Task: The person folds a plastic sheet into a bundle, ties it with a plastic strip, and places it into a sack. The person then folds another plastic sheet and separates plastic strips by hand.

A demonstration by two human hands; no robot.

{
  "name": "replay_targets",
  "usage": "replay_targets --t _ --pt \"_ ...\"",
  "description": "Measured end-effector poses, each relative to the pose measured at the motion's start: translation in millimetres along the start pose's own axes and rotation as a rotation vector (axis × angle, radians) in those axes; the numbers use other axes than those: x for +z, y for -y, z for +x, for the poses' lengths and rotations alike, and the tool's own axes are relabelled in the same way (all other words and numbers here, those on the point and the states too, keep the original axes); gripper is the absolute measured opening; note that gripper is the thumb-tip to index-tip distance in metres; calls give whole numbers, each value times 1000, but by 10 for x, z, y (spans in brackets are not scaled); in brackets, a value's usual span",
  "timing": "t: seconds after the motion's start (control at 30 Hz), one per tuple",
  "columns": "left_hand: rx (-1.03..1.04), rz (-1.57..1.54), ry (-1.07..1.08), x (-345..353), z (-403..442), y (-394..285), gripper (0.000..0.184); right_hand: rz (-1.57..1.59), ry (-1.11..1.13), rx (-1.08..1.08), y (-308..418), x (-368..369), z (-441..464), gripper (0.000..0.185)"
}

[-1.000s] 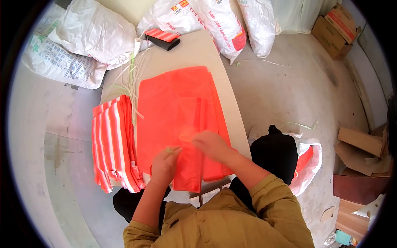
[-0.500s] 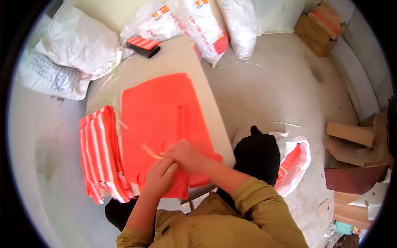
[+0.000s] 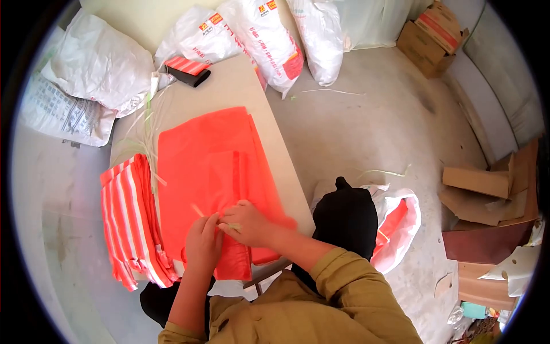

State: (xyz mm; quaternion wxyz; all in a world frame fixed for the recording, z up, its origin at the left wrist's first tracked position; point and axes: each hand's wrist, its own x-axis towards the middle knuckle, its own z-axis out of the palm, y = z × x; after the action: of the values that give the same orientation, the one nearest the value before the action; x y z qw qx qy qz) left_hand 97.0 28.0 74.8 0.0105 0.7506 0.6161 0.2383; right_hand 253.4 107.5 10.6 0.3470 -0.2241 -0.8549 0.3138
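Observation:
Red folded fabric (image 3: 200, 149) lies on the tan table (image 3: 275, 155), with a narrower folded red strip (image 3: 236, 178) on top of it. My left hand (image 3: 203, 238) and my right hand (image 3: 245, 223) meet over the strip's lower part, fingers closed on a thin pale tie (image 3: 198, 210) whose end sticks out at the upper left. A piece of the tie also shows across my right fingers. The hidden part between the fingertips cannot be made out. Left of the red fabric lies a stack of red-and-white striped fabric (image 3: 129, 212).
Pale loose strands (image 3: 150, 126) lie at the table's left edge. A black and striped bundle (image 3: 188, 71) sits at the far end. White sacks (image 3: 263, 40) stand behind. At right are an open bag with red fabric (image 3: 395, 229) and cardboard boxes (image 3: 478, 183).
The view has shifted, so the table sits further left and lower. My hands, apart a second ago, have come together at the tie; my right hand has since turned, its fingers pinching beside my left.

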Motion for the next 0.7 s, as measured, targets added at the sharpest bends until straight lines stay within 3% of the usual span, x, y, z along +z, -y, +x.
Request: replay_targets --t 0.33,0.43,0.53,0.7 --pt "-143 -50 -79 40 86 -55 12 95 185 209 89 -235 89 20" --pt "-335 -182 -35 46 123 -63 10 133 -13 213 115 -197 6 19" --pt "-412 -266 45 69 100 6 12 86 53 263 51 -165 -31 29" --pt "-248 -161 167 46 102 -1 10 -29 -59 -53 39 -203 -59 19"
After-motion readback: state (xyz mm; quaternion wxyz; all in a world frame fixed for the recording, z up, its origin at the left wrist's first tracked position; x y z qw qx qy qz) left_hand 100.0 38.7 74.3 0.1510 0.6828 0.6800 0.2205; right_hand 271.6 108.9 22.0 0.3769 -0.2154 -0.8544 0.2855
